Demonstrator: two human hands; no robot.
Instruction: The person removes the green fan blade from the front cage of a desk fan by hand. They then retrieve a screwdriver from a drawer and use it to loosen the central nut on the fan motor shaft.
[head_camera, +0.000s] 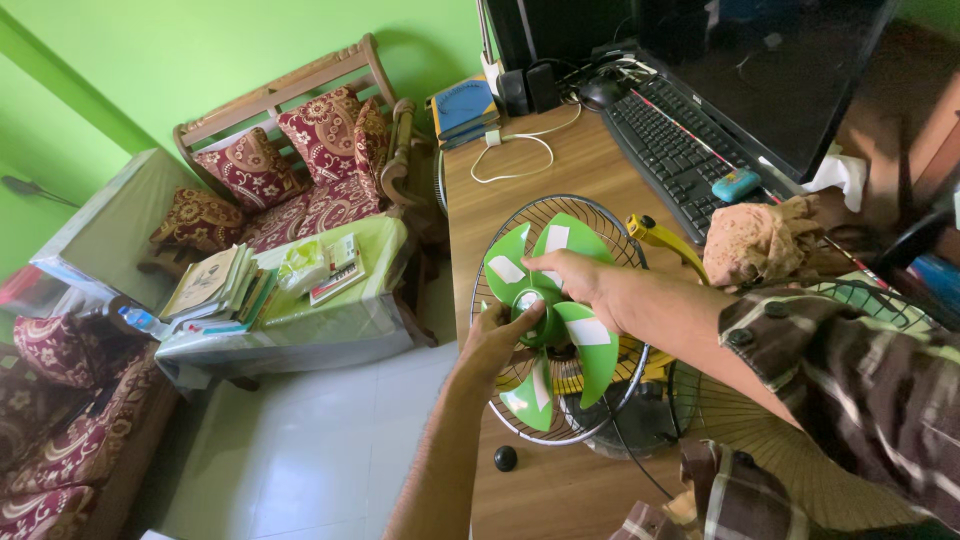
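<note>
A small table fan lies on the wooden desk (560, 180), its rear wire grille (500, 395) facing up with green blades (598, 360) on top. My left hand (497, 335) grips the green hub (530, 300) at the blade centre from below-left. My right hand (580, 278) rests on the blades from the right, fingers on the hub. A yellow fan body part (660, 238) shows behind the grille. The detached front grille (760, 440) lies under my right forearm.
A small black knob (506, 458) lies on the desk near its edge. Behind are a black keyboard (670, 150), monitor (770, 70), white cable (520, 150) and crumpled cloth (755, 240). Left of the desk: tiled floor, a low table with books (215, 285), and a cushioned wooden sofa (300, 150).
</note>
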